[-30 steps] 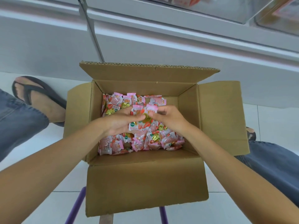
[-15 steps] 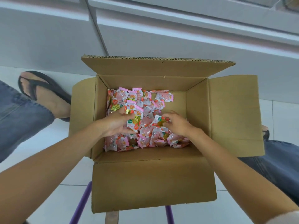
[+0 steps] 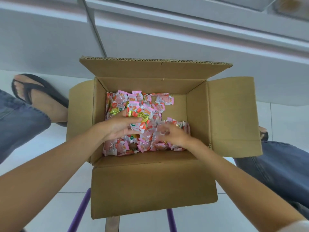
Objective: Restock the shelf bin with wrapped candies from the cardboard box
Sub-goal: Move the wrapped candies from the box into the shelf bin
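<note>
An open cardboard box (image 3: 230,114) sits in front of me, holding a heap of pink and red wrapped candies (image 3: 133,101). Both my hands are down inside it. My left hand (image 3: 120,126) holds a bunch of candies (image 3: 142,118) lifted a little above the heap, thumb over them. My right hand (image 3: 175,136), blurred, lies on the candies at the right of the heap with its fingers curled into them. The shelf bin is not in view.
The box rests on a stool with purple legs (image 3: 80,213). White shelving (image 3: 167,39) rises right behind the box. My knees in jeans (image 3: 20,121) and a foot in a black sandal (image 3: 40,96) flank the box on the white tiled floor.
My left hand has kept its bunch of candies and lifted them slightly. My right hand has let go of the shared bunch and dropped to the right side of the heap.
</note>
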{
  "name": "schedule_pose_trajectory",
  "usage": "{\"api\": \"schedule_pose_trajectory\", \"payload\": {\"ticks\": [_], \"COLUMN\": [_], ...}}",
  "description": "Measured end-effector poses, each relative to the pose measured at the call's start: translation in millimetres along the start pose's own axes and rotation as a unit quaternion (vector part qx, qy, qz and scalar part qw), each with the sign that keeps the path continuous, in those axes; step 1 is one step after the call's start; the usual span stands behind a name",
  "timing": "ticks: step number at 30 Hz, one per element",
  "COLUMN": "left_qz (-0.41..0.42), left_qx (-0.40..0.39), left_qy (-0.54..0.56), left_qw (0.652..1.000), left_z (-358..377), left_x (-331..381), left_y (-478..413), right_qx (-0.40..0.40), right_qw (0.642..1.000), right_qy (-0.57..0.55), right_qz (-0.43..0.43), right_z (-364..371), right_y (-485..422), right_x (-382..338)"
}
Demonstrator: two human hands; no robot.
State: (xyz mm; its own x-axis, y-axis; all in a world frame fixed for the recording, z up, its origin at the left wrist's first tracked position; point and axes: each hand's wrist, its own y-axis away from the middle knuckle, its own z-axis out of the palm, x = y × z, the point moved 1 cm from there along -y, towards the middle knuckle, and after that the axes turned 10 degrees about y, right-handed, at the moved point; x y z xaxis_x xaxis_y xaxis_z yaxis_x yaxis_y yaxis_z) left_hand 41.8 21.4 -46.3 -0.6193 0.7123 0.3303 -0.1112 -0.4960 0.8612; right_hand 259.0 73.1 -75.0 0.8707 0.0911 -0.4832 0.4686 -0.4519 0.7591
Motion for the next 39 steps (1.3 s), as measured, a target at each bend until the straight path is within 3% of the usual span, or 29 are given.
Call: {"api": "schedule_pose_trajectory", "payload": {"ticks": [1,3,7,10,12,18,24,30,34,39], "left_qz": [0.003,0.009,0.058,0.121,0.145,0.201,0.293,0.380,0.414,0.397], "left_qx": [0.008,0.013,-0.001,-0.029,-0.060,-0.166,-0.196,-0.215,-0.223,-0.253], "left_qy": [0.006,-0.002,-0.059,-0.091,-0.101,-0.072,-0.084,-0.107,-0.170,-0.203], "left_qw": [1.000,1.000,0.997,0.988,0.982,0.963,0.932,0.893,0.866,0.859], "left_z": [-0.7,-1.5,3.0,24.1,43.8,82.7,118.4,142.4,158.8,173.4], "left_x": [1.1,4.3,11.9,16.9,22.1,55.8,76.7,102.2,118.7,136.6], "left_y": [1.6,5.1,12.4,23.8,32.4,87.9,150.3,207.1,235.8,255.9], "right_qx": [-0.043,-0.021,0.163,0.234,0.227,0.106,0.242,0.178,0.248,0.289], "right_qw": [0.997,0.996,0.981,0.955,0.954,0.965,0.957,0.954,0.940,0.924], "right_qy": [0.062,0.082,-0.108,-0.183,-0.192,-0.214,-0.123,-0.194,-0.146,-0.106], "right_qz": [-0.007,-0.023,0.005,-0.002,-0.040,-0.111,-0.103,-0.145,-0.185,-0.229], "right_z": [13.3,20.0,-31.5,-72.3,-88.9,-137.9,-165.7,-196.0,-211.2,-226.2], "right_y": [-0.4,0.1,7.0,18.7,33.3,100.6,160.6,219.5,242.1,257.4], "right_x": [10.2,17.0,-10.2,-51.3,-82.6,-138.2,-175.0,-208.8,-226.9,-240.6]}}
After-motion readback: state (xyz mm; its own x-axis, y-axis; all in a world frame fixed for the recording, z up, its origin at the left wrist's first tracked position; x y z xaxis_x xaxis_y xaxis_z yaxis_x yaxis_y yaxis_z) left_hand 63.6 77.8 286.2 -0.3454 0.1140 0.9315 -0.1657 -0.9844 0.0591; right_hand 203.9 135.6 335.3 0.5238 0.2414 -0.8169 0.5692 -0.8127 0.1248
